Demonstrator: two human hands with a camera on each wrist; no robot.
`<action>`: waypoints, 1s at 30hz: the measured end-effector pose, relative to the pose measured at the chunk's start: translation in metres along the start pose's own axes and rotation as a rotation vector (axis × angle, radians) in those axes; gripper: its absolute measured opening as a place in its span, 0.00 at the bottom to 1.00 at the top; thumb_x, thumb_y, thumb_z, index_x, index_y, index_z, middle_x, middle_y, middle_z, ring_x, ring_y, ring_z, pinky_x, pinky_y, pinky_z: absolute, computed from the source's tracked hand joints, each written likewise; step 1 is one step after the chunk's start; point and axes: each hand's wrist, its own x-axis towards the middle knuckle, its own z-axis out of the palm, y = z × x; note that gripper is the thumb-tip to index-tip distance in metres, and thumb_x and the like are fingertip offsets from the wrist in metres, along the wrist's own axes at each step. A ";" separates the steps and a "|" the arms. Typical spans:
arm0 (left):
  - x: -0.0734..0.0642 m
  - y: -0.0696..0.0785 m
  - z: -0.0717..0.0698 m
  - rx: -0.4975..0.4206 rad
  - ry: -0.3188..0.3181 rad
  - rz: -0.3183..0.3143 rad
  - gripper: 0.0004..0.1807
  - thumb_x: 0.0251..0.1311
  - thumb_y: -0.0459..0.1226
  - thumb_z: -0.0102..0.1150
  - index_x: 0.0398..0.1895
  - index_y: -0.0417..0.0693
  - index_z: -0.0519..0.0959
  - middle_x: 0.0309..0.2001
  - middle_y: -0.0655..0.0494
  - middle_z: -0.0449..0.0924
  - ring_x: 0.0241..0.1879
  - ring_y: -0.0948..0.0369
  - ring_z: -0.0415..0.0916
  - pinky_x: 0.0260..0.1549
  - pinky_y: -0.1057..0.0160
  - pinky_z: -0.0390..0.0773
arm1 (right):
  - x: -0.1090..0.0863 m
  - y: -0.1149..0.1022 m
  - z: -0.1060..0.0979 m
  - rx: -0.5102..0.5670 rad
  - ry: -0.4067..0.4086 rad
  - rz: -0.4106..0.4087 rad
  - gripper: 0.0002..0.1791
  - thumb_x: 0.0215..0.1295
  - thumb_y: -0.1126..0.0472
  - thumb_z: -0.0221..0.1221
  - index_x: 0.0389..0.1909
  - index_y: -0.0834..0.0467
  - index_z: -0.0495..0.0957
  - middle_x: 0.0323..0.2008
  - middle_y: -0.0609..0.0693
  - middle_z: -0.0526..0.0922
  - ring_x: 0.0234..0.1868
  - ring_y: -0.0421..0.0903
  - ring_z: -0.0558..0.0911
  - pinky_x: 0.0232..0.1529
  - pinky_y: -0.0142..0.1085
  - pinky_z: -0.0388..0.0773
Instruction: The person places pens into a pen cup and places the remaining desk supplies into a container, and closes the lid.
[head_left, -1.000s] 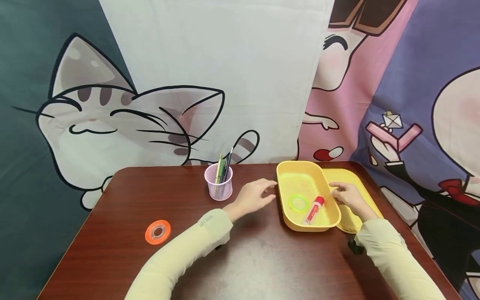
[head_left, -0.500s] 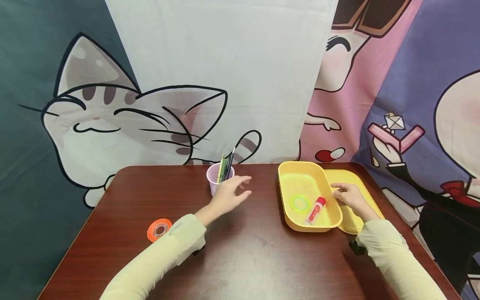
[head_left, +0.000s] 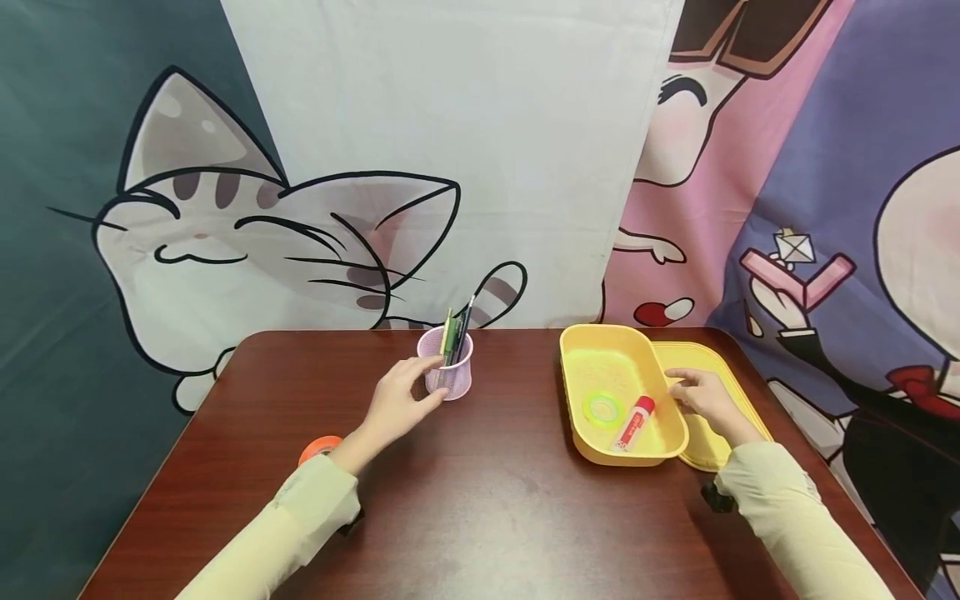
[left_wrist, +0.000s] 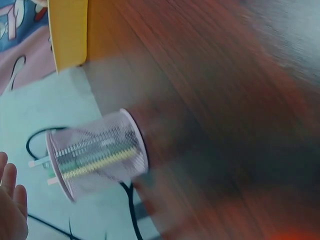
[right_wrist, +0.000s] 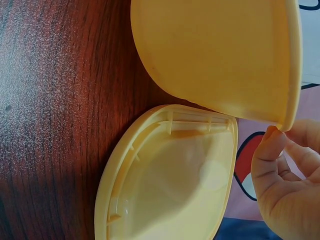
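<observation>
My left hand (head_left: pixel 401 402), fingers spread and holding nothing, is beside a lilac mesh pen cup (head_left: pixel 459 379) and overlaps its left side in the head view. Several pens and pencils (left_wrist: pixel 95 162) stand in the cup. My right hand (right_wrist: pixel 287 182) pinches the rim of a yellow plastic box (right_wrist: pixel 215 55) between thumb and fingers. Inside the box lie a glue stick (head_left: pixel 633 423) with a red cap and a light-green tape roll (head_left: pixel 602 408). An orange ring-shaped roll (head_left: pixel 318 446) lies on the table, partly hidden behind my left wrist.
The box's yellow lid (right_wrist: pixel 165 170) lies flat on the table, right of the box and partly under it in the head view. A brown wooden table (head_left: pixel 487 517) runs back to a cartoon-printed cloth (head_left: pixel 465 125).
My left hand has moved left from beside the yellow box, past the pen cup to its left side. My right hand stays at the box rim. The view has shifted slightly.
</observation>
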 end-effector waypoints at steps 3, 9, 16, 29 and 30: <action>-0.009 -0.008 -0.012 -0.004 0.033 -0.019 0.23 0.40 0.39 0.67 0.45 0.46 0.77 0.40 0.53 0.79 0.40 0.58 0.74 0.40 0.58 0.73 | 0.000 0.000 0.000 0.000 -0.001 0.004 0.24 0.58 0.68 0.48 0.56 0.74 0.61 0.25 0.49 0.74 0.22 0.37 0.71 0.26 0.31 0.75; -0.032 -0.022 -0.035 0.022 0.065 -0.084 0.25 0.39 0.40 0.68 0.46 0.47 0.76 0.45 0.52 0.78 0.45 0.56 0.73 0.44 0.57 0.70 | 0.000 0.001 0.000 0.003 -0.005 0.004 0.24 0.59 0.68 0.48 0.56 0.74 0.61 0.25 0.49 0.73 0.22 0.37 0.71 0.25 0.31 0.74; -0.063 -0.046 -0.058 0.077 -0.088 -0.168 0.32 0.41 0.43 0.67 0.54 0.46 0.71 0.56 0.48 0.70 0.56 0.51 0.64 0.51 0.48 0.63 | 0.000 0.000 0.000 -0.001 -0.008 0.015 0.25 0.58 0.68 0.49 0.56 0.74 0.61 0.26 0.48 0.74 0.23 0.36 0.71 0.27 0.30 0.75; -0.106 -0.081 -0.084 0.163 -0.389 -0.305 0.51 0.35 0.52 0.68 0.64 0.42 0.58 0.65 0.36 0.51 0.62 0.40 0.50 0.49 0.37 0.53 | 0.001 0.001 -0.001 0.012 -0.013 -0.004 0.24 0.59 0.69 0.48 0.56 0.74 0.60 0.24 0.46 0.72 0.23 0.35 0.70 0.26 0.30 0.75; -0.109 -0.082 -0.085 0.158 -0.403 -0.312 0.51 0.34 0.52 0.68 0.64 0.41 0.57 0.65 0.35 0.50 0.62 0.40 0.49 0.49 0.38 0.53 | 0.001 0.002 -0.001 0.014 -0.013 -0.006 0.24 0.59 0.69 0.48 0.56 0.75 0.60 0.23 0.46 0.71 0.23 0.36 0.70 0.26 0.30 0.75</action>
